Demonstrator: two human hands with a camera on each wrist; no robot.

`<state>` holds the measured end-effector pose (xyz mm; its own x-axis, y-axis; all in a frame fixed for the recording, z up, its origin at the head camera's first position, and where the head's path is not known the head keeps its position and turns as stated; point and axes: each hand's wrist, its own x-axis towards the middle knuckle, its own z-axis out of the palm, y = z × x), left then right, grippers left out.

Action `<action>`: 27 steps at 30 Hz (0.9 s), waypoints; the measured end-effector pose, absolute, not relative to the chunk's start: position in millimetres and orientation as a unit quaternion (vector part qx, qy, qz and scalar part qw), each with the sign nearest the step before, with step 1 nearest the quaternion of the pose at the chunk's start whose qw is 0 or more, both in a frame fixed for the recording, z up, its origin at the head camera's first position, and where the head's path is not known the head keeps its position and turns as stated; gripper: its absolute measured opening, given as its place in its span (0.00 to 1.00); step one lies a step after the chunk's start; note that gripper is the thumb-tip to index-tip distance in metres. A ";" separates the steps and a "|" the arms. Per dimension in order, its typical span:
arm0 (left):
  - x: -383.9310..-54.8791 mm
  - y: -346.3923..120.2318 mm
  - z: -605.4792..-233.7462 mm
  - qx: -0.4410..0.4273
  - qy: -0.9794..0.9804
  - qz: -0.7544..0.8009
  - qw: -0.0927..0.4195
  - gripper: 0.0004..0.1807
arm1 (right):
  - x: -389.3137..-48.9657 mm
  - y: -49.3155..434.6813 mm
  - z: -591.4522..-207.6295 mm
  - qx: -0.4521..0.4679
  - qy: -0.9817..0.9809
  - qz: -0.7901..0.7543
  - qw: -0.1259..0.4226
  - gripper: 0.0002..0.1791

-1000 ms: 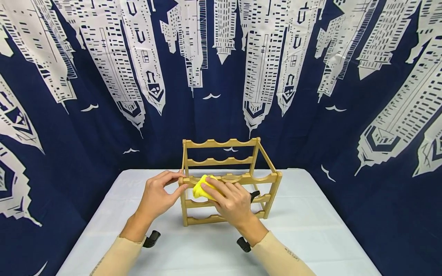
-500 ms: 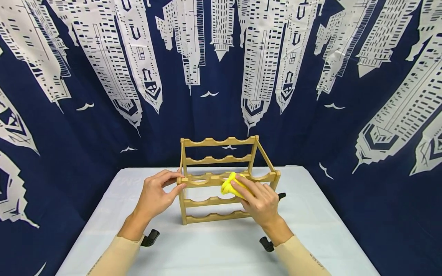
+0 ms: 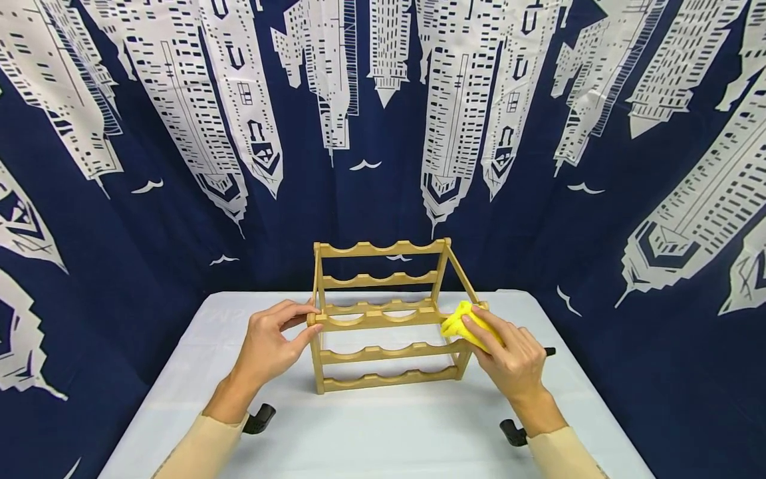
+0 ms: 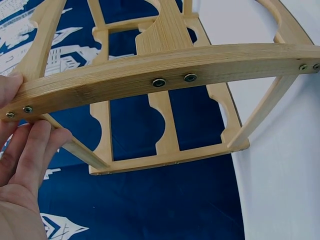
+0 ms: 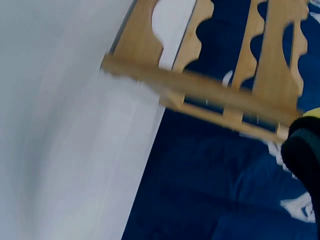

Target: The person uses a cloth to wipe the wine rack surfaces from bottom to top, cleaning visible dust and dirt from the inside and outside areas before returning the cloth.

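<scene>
A light wooden wine rack (image 3: 371,322) with scalloped rails stands at the middle of the table. My left hand (image 3: 272,342) pinches its upper front left corner between thumb and fingers. In the left wrist view, the fingers (image 4: 32,155) lie against the end of a side upright (image 4: 125,75) with metal screws in it. My right hand (image 3: 511,356) grips a bunched yellow cloth (image 3: 457,324) against the right end of the front top rail, covering part of it. The right wrist view catches just a sliver of the yellow cloth (image 5: 314,113) at its right edge.
A white cloth covers the table (image 3: 383,432). Behind and on both sides hangs a navy curtain (image 3: 371,213) printed with white upside-down buildings. Black wrist mounts (image 3: 260,419) sit at both wrists, the right mount (image 3: 512,432) close over the table.
My right hand has slid the yellow cloth rightward along the front top rail, from its left part to its right end. My left hand has kept its hold on the left corner.
</scene>
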<state>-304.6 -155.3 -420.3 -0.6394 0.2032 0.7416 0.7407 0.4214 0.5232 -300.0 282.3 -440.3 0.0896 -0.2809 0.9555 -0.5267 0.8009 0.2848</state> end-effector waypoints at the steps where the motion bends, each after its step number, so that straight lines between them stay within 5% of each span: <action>1: -304.4 -155.8 -420.6 -0.297 -0.788 -0.447 0.300 0.17 | -300.0 287.7 -440.3 0.298 -0.667 0.090 0.677 0.14; 12: -305.2 -157.8 -423.2 -0.286 -0.795 -0.440 0.305 0.17 | -305.8 346.4 -455.7 0.201 -0.691 0.212 0.661 0.20; 16: -304.5 -157.2 -424.1 -0.283 -0.792 -0.445 0.308 0.18 | -316.1 368.1 -472.5 0.180 -0.749 0.260 0.581 0.20; 22: -305.3 -157.4 -425.1 -0.299 -0.781 -0.452 0.310 0.18 | -338.9 371.3 -487.0 0.173 -0.854 0.220 0.439 0.34; 27: -303.9 -159.5 -423.4 -0.303 -0.782 -0.450 0.308 0.18 | -366.6 353.3 -482.5 0.223 -0.886 0.180 0.364 0.31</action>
